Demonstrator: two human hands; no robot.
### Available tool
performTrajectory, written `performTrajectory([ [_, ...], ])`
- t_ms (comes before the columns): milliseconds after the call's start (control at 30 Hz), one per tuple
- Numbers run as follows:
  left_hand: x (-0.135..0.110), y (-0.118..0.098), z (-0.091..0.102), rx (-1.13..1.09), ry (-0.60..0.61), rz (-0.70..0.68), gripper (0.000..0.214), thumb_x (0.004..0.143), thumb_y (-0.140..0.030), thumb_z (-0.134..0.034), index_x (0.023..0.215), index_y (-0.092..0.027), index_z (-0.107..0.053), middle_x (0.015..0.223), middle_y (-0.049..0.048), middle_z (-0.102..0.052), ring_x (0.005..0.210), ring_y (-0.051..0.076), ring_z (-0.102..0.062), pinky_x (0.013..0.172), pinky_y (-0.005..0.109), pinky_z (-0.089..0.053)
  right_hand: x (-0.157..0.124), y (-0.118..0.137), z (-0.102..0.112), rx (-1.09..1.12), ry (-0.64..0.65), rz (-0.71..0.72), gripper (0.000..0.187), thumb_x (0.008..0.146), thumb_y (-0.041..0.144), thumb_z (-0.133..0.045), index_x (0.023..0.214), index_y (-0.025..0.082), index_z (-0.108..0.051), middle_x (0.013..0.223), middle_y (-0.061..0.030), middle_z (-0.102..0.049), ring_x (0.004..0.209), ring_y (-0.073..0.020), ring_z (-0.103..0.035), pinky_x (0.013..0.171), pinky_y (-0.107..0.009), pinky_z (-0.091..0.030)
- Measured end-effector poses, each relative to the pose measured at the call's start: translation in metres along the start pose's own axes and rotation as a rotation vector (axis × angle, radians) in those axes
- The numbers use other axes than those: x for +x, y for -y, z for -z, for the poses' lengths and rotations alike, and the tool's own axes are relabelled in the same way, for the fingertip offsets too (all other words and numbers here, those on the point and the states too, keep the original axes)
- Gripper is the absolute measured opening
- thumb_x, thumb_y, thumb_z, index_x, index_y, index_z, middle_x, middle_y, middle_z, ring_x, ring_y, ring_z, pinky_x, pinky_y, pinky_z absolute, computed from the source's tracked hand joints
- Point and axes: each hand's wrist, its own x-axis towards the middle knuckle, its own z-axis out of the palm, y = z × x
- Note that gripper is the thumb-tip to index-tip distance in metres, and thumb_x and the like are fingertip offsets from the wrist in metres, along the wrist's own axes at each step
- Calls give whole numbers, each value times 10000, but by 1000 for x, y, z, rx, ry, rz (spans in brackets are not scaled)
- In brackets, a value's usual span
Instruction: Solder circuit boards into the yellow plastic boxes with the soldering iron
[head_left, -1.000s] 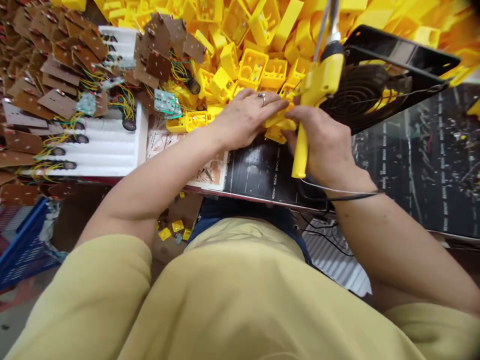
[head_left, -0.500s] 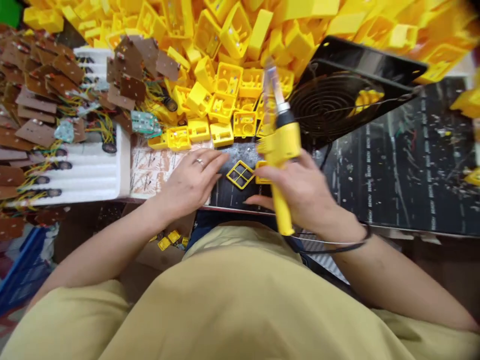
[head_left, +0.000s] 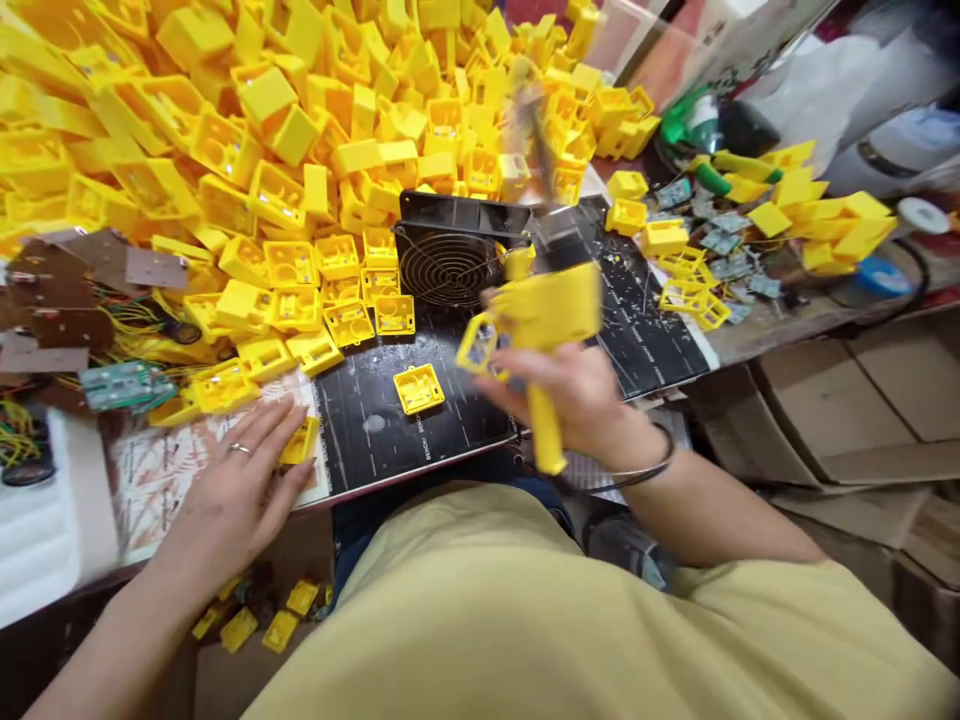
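My right hand (head_left: 581, 400) is closed round a yellow soldering iron (head_left: 541, 330), whose blurred tip points up over the black fan (head_left: 448, 262); its fingers also pinch a small yellow frame piece (head_left: 477, 343). My left hand (head_left: 238, 480) lies on the printed sheet (head_left: 161, 460) at the bench's near edge, fingers stretched out and touching a small yellow part (head_left: 303, 441). A single yellow housing (head_left: 419, 388) sits on the black mat (head_left: 375, 420) between my hands.
A big heap of yellow housings (head_left: 262, 120) fills the back and left of the bench. Brown circuit boards with wires (head_left: 52, 300) lie at the left. More yellow parts and small boards (head_left: 712, 250) lie at the right. Cardboard boxes (head_left: 862, 410) stand below the bench's right end.
The view has swung right and up. My right hand lifted the soldering iron and the yellow frame piece off the mat. My left hand drew back left onto the printed sheet.
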Motion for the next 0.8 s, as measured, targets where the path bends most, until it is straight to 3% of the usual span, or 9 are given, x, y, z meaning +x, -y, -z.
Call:
performTrajectory([
  [67, 4, -5, 2, -16, 4, 15, 772, 1027, -357, -531, 1679, -498, -143, 1586, 29, -540, 1397, 430, -589, 1171, 691, -519, -9, -37, 33, -122, -106, -33, 501, 918, 200, -785, 1377, 255, -591, 1096, -74, -744, 944, -223, -743, 883, -382, -633],
  [133, 10, -15, 2, -4, -19, -2, 690, 1025, -328, -567, 1655, -381, -288, 1464, 90, -633, 1325, 384, -645, 1129, 622, -567, -13, -63, 56, -197, -207, -45, 609, 894, 186, -805, 1455, 199, -568, 1211, -148, -715, 1154, -326, -718, 1002, -476, -603],
  [200, 18, -28, -1, 6, -79, -46, 527, 1030, -295, -578, 1540, -220, -469, 1366, 149, -692, 1272, 339, -680, 1094, 526, -595, -14, -68, 62, -195, -216, -102, 625, 921, 225, -775, 1501, 220, -543, 1380, -137, -643, 1414, -376, -573, 1206, -533, -465],
  [300, 30, -42, -7, 5, -124, -84, 439, 1033, -299, -574, 1438, -130, -555, 1386, 182, -694, 1299, 304, -666, 1124, 473, -565, -13, -40, 41, 191, -67, -116, 733, 906, 175, -781, 1553, 319, -467, 1561, -86, -542, 1453, -328, -548, 1245, -495, -459],
  [400, 34, -46, -11, 26, -103, -68, 489, 1044, -338, -550, 1467, -93, -544, 1418, 205, -679, 1313, 310, -653, 1123, 488, -549, -11, -2, 3, 384, 88, 27, 696, 875, 288, -840, 1485, 315, -506, 1392, -129, -668, 1168, -303, -728, 979, -448, -634],
  [533, 30, -42, -9, 60, -40, -41, 715, 993, -491, -616, 1543, -57, -476, 1548, 254, -570, 1407, 408, -570, 1146, 579, -507, 3, 22, -40, 297, 153, 192, 469, 926, 524, -755, 1245, 209, -618, 833, -51, -671, 760, -248, -686, 679, -369, -545],
  [633, 26, -43, -4, 42, -34, -43, 694, 1002, -468, -603, 1554, -78, -443, 1553, 241, -571, 1430, 389, -561, 1159, 563, -503, 13, 29, -52, 219, 155, 211, 261, 1031, 406, -643, 1163, 182, -658, 785, -34, -633, 700, -196, -604, 642, -319, -444],
  [700, 25, -41, -2, 31, -43, -41, 545, 1035, -384, -552, 1509, -126, -474, 1420, 193, -681, 1293, 333, -673, 1069, 487, -571, 14, 36, -55, 148, 157, 187, 139, 1032, 324, -634, 1111, 220, -683, 792, -13, -639, 680, -160, -572, 633, -292, -402],
  [800, 29, -29, -7, 110, -87, 2, 458, 1032, -447, -526, 1417, -200, -547, 1205, 155, -735, 1078, 363, -746, 905, 497, -611, 11, 45, -63, 28, 125, 120, 220, 1021, 458, -664, 1067, 246, -701, 824, -17, -646, 716, -146, -576, 646, -286, -374],
])
